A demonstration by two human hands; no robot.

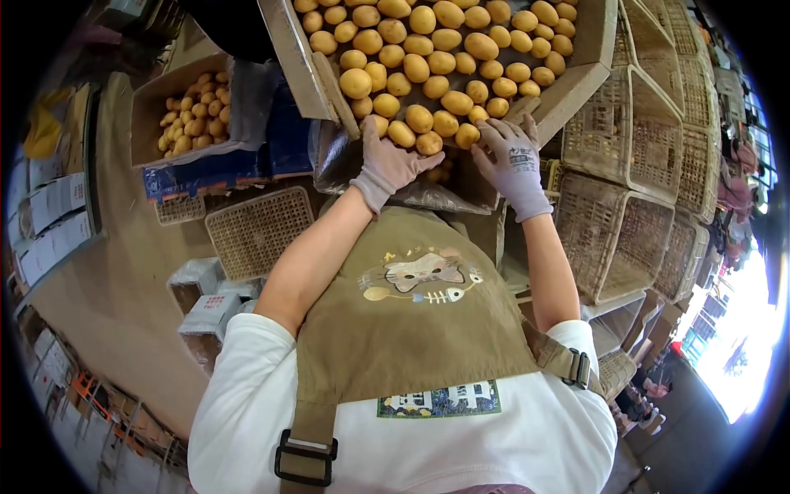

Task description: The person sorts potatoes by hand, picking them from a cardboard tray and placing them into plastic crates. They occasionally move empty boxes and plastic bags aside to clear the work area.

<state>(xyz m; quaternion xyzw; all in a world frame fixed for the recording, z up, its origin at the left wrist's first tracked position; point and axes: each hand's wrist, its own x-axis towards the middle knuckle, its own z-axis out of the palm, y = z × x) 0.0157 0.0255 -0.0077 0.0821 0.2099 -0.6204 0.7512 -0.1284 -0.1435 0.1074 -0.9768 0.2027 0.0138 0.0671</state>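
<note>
1. left hand (pixel 385 165): grey glove; fingers straight and held close together, not curled round anything; fingertips lie against the lowest potato (pixel 429 143) at the tray's mouth; no pinch
2. right hand (pixel 512 160): same glove; fingers spread wide, palm down; flat on the mouth's edge, fingertips just beside the end potato (pixel 467 135); holds nothing
3. potatoes (pixel 428 62): small, yellow, oval; heaped in a tilted cardboard tray (pixel 300 58) straight ahead of both hands; the tray walls narrow to a mouth that sits between the two hands
4. key relation: the front row of potatoes runs crosswise from one hand to the other; the heap stretches away from the hands up the tray; long axes of single potatoes are mixed, no common direction; the left hand is the nearer one, already touching, while the right is at the side
5. under the hands: a clear plastic bag (pixel 333 160) hangs below the mouth, near the wrists; a few potatoes seem to lie in it, partly hidden by the left hand
6. out past the right hand: stacked wicker baskets (pixel 617 230)
7. out past the left hand: a flat wicker tray (pixel 259 230), then a second box of potatoes (pixel 191 115) well apart
8. nearest the camera: the person's olive apron (pixel 411 346) over a white shirt
</note>
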